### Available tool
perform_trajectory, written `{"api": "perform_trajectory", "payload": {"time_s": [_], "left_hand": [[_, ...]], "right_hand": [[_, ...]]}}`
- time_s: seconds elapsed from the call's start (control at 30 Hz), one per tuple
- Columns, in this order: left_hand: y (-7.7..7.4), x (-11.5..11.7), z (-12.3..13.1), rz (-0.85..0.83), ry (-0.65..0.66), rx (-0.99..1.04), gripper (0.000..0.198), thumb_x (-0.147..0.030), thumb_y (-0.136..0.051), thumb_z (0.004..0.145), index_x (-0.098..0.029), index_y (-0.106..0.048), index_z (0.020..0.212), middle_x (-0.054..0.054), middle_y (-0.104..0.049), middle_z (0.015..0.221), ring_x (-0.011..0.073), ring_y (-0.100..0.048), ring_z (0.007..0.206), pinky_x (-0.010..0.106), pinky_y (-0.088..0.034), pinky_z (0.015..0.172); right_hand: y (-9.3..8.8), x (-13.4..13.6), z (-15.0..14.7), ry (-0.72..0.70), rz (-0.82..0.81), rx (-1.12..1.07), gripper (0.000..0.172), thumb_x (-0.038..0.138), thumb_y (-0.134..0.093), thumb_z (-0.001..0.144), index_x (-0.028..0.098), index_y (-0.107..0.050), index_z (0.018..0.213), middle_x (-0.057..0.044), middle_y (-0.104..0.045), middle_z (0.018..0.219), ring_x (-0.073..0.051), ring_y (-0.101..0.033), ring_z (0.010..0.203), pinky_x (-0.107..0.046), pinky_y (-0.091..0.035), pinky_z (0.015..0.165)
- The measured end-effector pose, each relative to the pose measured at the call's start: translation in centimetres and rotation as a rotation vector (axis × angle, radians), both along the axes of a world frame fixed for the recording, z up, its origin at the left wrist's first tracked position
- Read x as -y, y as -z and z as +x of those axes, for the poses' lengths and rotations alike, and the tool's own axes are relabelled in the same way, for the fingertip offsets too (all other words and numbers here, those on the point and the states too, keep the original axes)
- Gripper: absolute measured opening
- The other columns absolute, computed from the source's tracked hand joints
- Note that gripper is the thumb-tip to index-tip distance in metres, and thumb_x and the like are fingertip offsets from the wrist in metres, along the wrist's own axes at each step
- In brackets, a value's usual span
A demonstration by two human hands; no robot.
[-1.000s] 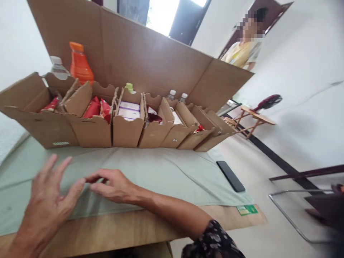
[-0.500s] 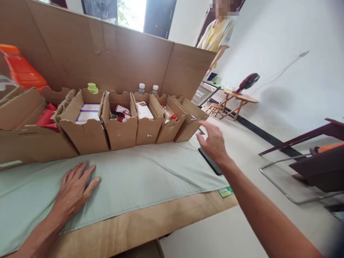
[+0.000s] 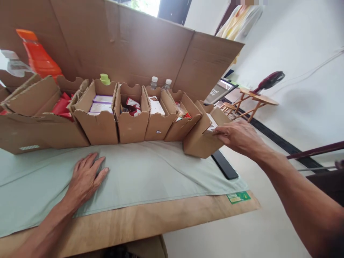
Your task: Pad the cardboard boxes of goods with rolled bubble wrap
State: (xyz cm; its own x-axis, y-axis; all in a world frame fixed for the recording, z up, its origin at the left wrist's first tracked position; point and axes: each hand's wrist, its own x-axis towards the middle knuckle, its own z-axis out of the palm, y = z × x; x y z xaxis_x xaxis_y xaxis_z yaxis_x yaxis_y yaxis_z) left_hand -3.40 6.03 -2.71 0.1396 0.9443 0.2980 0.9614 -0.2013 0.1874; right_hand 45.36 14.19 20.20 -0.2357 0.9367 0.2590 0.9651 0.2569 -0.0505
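My right hand (image 3: 240, 138) pinches the front rim of the rightmost cardboard box (image 3: 200, 141), which stands turned and pulled forward of the row. Something white (image 3: 212, 123) shows inside that box. My left hand (image 3: 87, 172) lies flat with spread fingers on the pale green cloth (image 3: 150, 175), holding nothing. Left of the gripped box are several more open cardboard boxes: one with shiny small packets (image 3: 184, 113), one with a white carton (image 3: 156, 106), one with red-and-white packets (image 3: 133, 106), one with purple-edged white packs (image 3: 100, 104), and one with a red packet (image 3: 62, 105).
A tall cardboard panel (image 3: 150, 43) stands behind the boxes, with an orange bottle (image 3: 43, 57) and clear bottles (image 3: 154, 82) before it. A black flat object (image 3: 225, 165) lies at the cloth's right end. Beyond are a small wooden table (image 3: 262, 98) and a person (image 3: 239, 23).
My right hand has come down onto the rightmost box and gripped its rim; the box has swung out towards me. My left hand stays flat on the cloth. The view has shifted.
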Motion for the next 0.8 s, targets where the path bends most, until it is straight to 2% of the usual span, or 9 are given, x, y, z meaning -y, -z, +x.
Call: {"api": "perform_trajectory", "payload": {"time_s": [0.1,0.17,0.3,0.37,0.5,0.57,0.67,0.73,0.8], "left_hand": [[-0.2,0.2,0.2,0.020,-0.002,-0.007,0.059,-0.047,-0.032,0.103,-0.009,-0.067,0.131,0.027,-0.060,0.145,0.0433,-0.052,0.140,0.062,-0.041,0.115],[-0.3,0.4,0.4,0.041,0.006,-0.008,0.058,-0.047,-0.033,0.103,-0.008,-0.068,0.129,0.028,-0.060,0.145,0.0446,-0.052,0.140,0.063,-0.041,0.114],[-0.2,0.8,0.5,0.093,0.030,0.035,0.056,-0.046,-0.037,0.102,-0.007,-0.068,0.128,0.029,-0.059,0.145,0.0465,-0.051,0.140,0.066,-0.041,0.113],[-0.1,0.9,0.5,0.118,0.033,0.071,0.053,-0.047,-0.041,0.102,-0.009,-0.069,0.127,0.028,-0.059,0.146,0.0458,-0.050,0.141,0.066,-0.041,0.114],[0.2,0.9,0.7,0.141,0.036,0.169,0.048,-0.044,-0.050,0.098,-0.010,-0.069,0.126,0.026,-0.060,0.145,0.0448,-0.052,0.140,0.065,-0.044,0.114],[0.0,1.0,0.8,0.144,0.052,0.238,0.045,-0.038,-0.052,0.096,-0.011,-0.068,0.128,0.025,-0.060,0.145,0.0433,-0.053,0.140,0.064,-0.045,0.114],[-0.7,1.4,0.9,0.158,0.119,0.350,0.046,-0.026,-0.052,0.091,-0.015,-0.063,0.134,0.020,-0.058,0.150,0.0389,-0.050,0.146,0.062,-0.044,0.117],[-1.5,1.8,1.1,0.146,0.177,0.422,0.052,-0.023,-0.053,0.090,-0.017,-0.057,0.141,0.019,-0.055,0.155,0.0367,-0.045,0.151,0.061,-0.042,0.120],[-2.2,2.3,1.3,0.103,0.230,0.499,0.056,-0.026,-0.056,0.092,-0.020,-0.051,0.147,0.018,-0.052,0.158,0.0359,-0.042,0.153,0.060,-0.041,0.122]], "right_hand": [[-1.0,1.7,-4.2,-0.001,-0.137,0.192,0.021,0.030,-0.059,0.082,0.024,-0.058,0.062,-0.004,-0.061,0.063,-0.019,-0.048,0.059,-0.033,-0.031,0.063],[-1.7,1.9,-7.7,-0.031,-0.183,0.253,0.025,0.027,-0.057,0.083,0.023,-0.053,0.059,-0.003,-0.059,0.062,-0.018,-0.048,0.059,-0.032,-0.025,0.060],[-2.6,0.7,-15.7,-0.093,-0.267,0.316,0.025,0.024,-0.061,0.082,0.021,-0.054,0.058,-0.002,-0.057,0.060,-0.016,-0.050,0.060,-0.030,-0.026,0.058],[-3.0,0.1,-19.7,-0.136,-0.326,0.236,0.023,0.021,-0.063,0.081,0.019,-0.058,0.058,0.000,-0.056,0.058,-0.013,-0.050,0.059,-0.029,-0.026,0.055],[-4.4,0.7,-25.2,-0.345,-0.387,-0.237,0.018,0.020,-0.062,0.088,0.016,-0.072,0.075,0.002,-0.064,0.060,-0.011,-0.057,0.058,-0.025,-0.037,0.056],[-5.4,1.4,-25.2,-0.418,-0.279,-0.440,0.016,0.024,-0.064,0.091,0.017,-0.076,0.083,0.000,-0.070,0.068,-0.012,-0.063,0.064,-0.025,-0.044,0.061],[-5.3,2.1,-21.1,-0.350,0.014,-0.641,0.012,0.030,-0.072,0.089,0.021,-0.079,0.088,-0.001,-0.077,0.082,-0.016,-0.067,0.077,-0.031,-0.052,0.075],[-3.3,2.4,-16.8,-0.212,0.163,-0.847,0.012,0.033,-0.076,0.088,0.025,-0.080,0.094,-0.002,-0.079,0.093,-0.020,-0.071,0.090,-0.039,-0.054,0.090],[0.4,3.1,-12.8,0.013,0.189,-1.071,0.012,0.038,-0.078,0.084,0.029,-0.079,0.091,-0.002,-0.079,0.100,-0.023,-0.071,0.097,-0.042,-0.055,0.095]]}}
